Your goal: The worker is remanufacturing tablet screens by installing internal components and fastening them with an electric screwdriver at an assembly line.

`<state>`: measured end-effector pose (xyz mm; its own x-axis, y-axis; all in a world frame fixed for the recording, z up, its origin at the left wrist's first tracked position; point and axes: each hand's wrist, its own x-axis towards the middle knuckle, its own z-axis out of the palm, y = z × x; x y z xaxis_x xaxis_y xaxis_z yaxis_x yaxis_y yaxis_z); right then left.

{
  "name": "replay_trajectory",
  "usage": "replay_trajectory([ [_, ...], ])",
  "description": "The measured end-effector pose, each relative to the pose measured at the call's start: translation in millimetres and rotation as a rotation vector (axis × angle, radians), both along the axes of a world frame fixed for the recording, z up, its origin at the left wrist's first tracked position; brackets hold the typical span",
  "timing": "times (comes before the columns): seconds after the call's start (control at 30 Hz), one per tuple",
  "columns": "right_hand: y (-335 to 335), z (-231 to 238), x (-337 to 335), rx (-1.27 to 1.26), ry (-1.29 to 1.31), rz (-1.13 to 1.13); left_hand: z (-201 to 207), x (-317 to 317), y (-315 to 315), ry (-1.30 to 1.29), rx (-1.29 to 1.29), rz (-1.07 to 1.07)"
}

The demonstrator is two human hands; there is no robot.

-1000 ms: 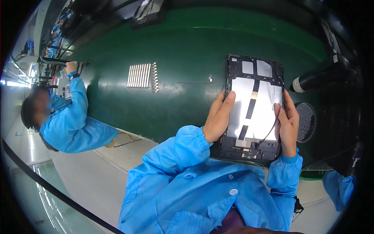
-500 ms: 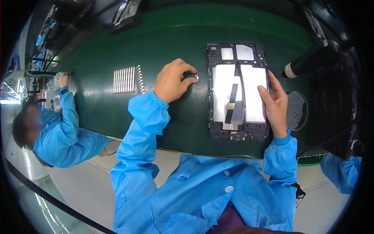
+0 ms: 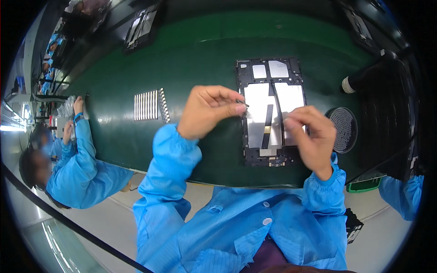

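A tablet-like device (image 3: 291, 98) with its inside exposed lies on the green table in front of me, showing silver battery panels, a black frame and black ribbon cables. My left hand (image 3: 202, 111) pinches a small dark strip-like part (image 3: 244, 104) between thumb and fingertips, at the device's left edge. Over the device's lower right part is my right hand (image 3: 314, 136), its thumb and forefinger closed together. Whatever those right fingertips hold, if anything, is too small to make out.
Left of my hands lie a striped sheet of small strips (image 3: 145, 105) and a narrow strip (image 3: 164, 105). To the right are a round dark dish (image 3: 344, 129) and a black cylinder with a pale tip (image 3: 347, 85). A co-worker (image 3: 84, 154) sits at the left.
My left hand has moved right and down to the device's edge with the small part. My right hand has let go of the device's right edge and come inward over it, fingers closed.
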<state>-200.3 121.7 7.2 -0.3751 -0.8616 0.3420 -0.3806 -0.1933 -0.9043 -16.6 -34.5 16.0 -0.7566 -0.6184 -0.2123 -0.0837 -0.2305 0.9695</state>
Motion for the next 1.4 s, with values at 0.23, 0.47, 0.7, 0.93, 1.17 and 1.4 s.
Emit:
replay_trajectory([
  [0.23, -13, 19, 20, 0.025, -0.068, 0.074, 3, -18, 41, 0.256, 0.304, 0.037],
  [0.47, -7, 19, 14, -0.058, 0.03, 0.124, 25, -22, 53, 0.086, -0.114, 0.057],
  [0.7, 8, 23, 16, -0.203, 0.296, -0.02, 33, -26, 68, 0.035, -0.577, 0.033],
  [0.93, 60, 41, -1, -0.265, 0.078, -0.119, 31, -39, 68, 0.182, -0.878, 0.098],
  [1.17, 264, 57, -51, -0.81, 0.264, -0.994, -12, -14, 19, 0.129, -0.816, 0.325],
  [1.4, 354, 4, -111, -0.275, 0.502, -1.71, -58, -30, -7, 0.056, -0.739, 0.489],
])
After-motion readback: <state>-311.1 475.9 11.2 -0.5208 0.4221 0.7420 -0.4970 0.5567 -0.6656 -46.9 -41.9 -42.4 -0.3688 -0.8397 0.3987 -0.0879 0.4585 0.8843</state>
